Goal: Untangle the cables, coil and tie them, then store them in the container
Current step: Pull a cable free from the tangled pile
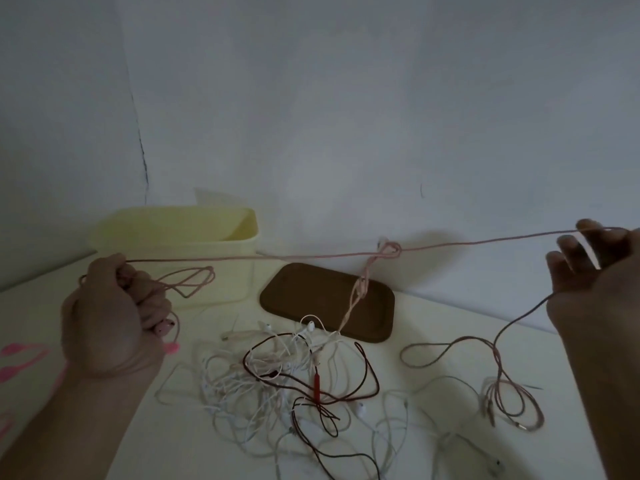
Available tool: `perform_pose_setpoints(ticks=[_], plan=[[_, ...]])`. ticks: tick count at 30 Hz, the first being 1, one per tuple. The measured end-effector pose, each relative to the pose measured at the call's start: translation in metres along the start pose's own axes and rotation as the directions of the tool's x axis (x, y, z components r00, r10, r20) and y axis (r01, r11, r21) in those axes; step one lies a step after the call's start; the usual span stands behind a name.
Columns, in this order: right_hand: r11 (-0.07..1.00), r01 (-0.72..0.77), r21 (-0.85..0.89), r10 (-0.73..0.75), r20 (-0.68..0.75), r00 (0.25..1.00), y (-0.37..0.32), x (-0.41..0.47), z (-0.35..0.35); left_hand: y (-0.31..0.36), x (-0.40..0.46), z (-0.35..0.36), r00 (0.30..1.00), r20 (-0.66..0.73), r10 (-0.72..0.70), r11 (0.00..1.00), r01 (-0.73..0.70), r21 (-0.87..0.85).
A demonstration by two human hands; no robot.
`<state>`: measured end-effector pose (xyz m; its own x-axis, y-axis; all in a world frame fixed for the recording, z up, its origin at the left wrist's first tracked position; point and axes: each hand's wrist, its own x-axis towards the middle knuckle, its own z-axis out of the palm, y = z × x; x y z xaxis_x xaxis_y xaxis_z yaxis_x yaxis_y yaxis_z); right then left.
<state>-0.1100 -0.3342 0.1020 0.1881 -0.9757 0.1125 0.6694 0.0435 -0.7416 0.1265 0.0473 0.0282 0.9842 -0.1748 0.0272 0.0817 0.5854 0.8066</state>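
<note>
The left hand (104, 313) is fisted round several loops of the pink cable (277, 257), and the right hand (585, 268) holds the other end hooked over loosely curled fingers, so the strand runs taut between the two grips. Roughly midway, nearer the right grip, sits a knot (390, 251) with a twisted tail dropping into the tangle of white and dark red cables (294, 375) below. Pulling harder would likely tighten it — better, I judge, to slacken the span and work the tail back through the loop. The yellow container (194, 237) waits just beyond the left grip, the brown lid (311, 299) under the knot.
</note>
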Motion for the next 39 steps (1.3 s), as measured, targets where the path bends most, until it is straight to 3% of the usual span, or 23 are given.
perform_pose_setpoints(ticks=[5, 8, 11, 14, 16, 17, 18, 20, 21, 22, 23, 24, 25, 27, 29, 32, 35, 37, 39], plan=[[0.995, 0.060, 0.079, -0.061, 0.012, 0.998, -0.001, 0.013, -0.008, 0.002, 0.004, -0.010, 0.997, -0.051, 0.059, 0.998, -0.059, -0.004], [0.997, 0.021, 0.076, -0.024, 0.044, 0.999, -0.001, 0.014, -0.011, 0.004, 0.005, -0.008, 0.998, -0.023, 0.054, 0.998, -0.054, 0.008], [0.993, -0.043, -0.109, 0.047, 0.035, 0.998, -0.001, 0.008, -0.007, 0.004, 0.002, 0.002, 0.998, 0.028, 0.048, 0.999, -0.048, 0.012], [0.881, -0.112, -0.459, 0.129, 0.007, 0.992, 0.004, 0.003, 0.001, 0.004, -0.002, 0.006, 0.997, 0.073, 0.032, 0.999, -0.032, 0.006], [0.703, 0.005, -0.711, 0.089, 0.095, 0.992, 0.010, -0.004, 0.007, 0.001, -0.005, 0.007, 0.995, 0.099, 0.016, 1.000, -0.017, 0.018], [0.543, 0.092, -0.835, 0.091, 0.167, 0.982, 0.014, -0.008, 0.008, 0.000, -0.007, 0.009, 0.994, 0.107, 0.022, 1.000, -0.024, 0.018], [0.315, 0.187, -0.931, 0.121, 0.235, 0.964, 0.020, -0.013, 0.009, -0.001, -0.009, 0.012, 0.993, 0.111, 0.038, 0.999, -0.040, 0.018], [-0.201, 0.331, -0.922, 0.237, 0.282, 0.930, 0.028, -0.029, 0.015, -0.001, -0.012, 0.018, 0.987, 0.148, 0.068, 0.997, -0.072, 0.022], [-0.374, 0.393, -0.840, 0.269, 0.307, 0.913, 0.033, -0.040, 0.020, -0.001, -0.013, 0.020, 0.981, 0.179, 0.073, 0.997, -0.079, 0.027], [-0.451, 0.469, -0.760, 0.286, 0.374, 0.882, 0.038, -0.051, 0.025, -0.002, -0.014, 0.022, 0.976, 0.208, 0.070, 0.996, -0.079, 0.036], [-0.426, 0.564, -0.708, 0.302, 0.476, 0.826, 0.043, -0.063, 0.030, -0.002, -0.014, 0.021, 0.971, 0.232, 0.061, 0.996, -0.074, 0.048], [-0.308, 0.678, -0.667, 0.334, 0.591, 0.734, 0.049, -0.076, 0.034, -0.003, -0.015, 0.022, 0.965, 0.258, 0.055, 0.996, -0.072, 0.057], [-0.130, 0.776, -0.618, 0.369, 0.696, 0.616, 0.054, -0.092, 0.039, -0.003, -0.017, 0.022, 0.958, 0.281, 0.052, 0.995, -0.073, 0.064], [0.207, 0.830, -0.517, 0.420, 0.813, 0.402, 0.067, -0.121, 0.047, -0.003, -0.022, 0.023, 0.945, 0.321, 0.063, 0.993, -0.090, 0.070], [0.274, 0.828, -0.489, 0.513, 0.802, 0.304, 0.086, -0.138, 0.047, -0.003, -0.026, 0.024, 0.934, 0.347, 0.078, 0.990, -0.113, 0.081], [0.208, 0.852, -0.480, 0.566, 0.770, 0.295, 0.113, -0.140, 0.040, -0.002, -0.027, 0.024, 0.934, 0.348, 0.082, 0.989, -0.120, 0.088], [0.103, 0.838, -0.537, 0.437, 0.781, 0.447, 0.117, -0.125, 0.042, 0.001, -0.024, 0.028, 0.958, 0.279, 0.063, 0.983, -0.108, 0.149], [0.163, 0.771, -0.616, 0.407, 0.754, 0.516, 0.105, -0.113, 0.045, 0.004, -0.020, 0.029, 0.973, 0.231, 0.029, 0.973, -0.080, 0.216], [0.257, 0.719, -0.645, 0.477, 0.732, 0.486, 0.088, -0.101, 0.046, 0.005, -0.015, 0.026, 0.980, 0.196, 0.032, 0.965, -0.081, 0.249]])
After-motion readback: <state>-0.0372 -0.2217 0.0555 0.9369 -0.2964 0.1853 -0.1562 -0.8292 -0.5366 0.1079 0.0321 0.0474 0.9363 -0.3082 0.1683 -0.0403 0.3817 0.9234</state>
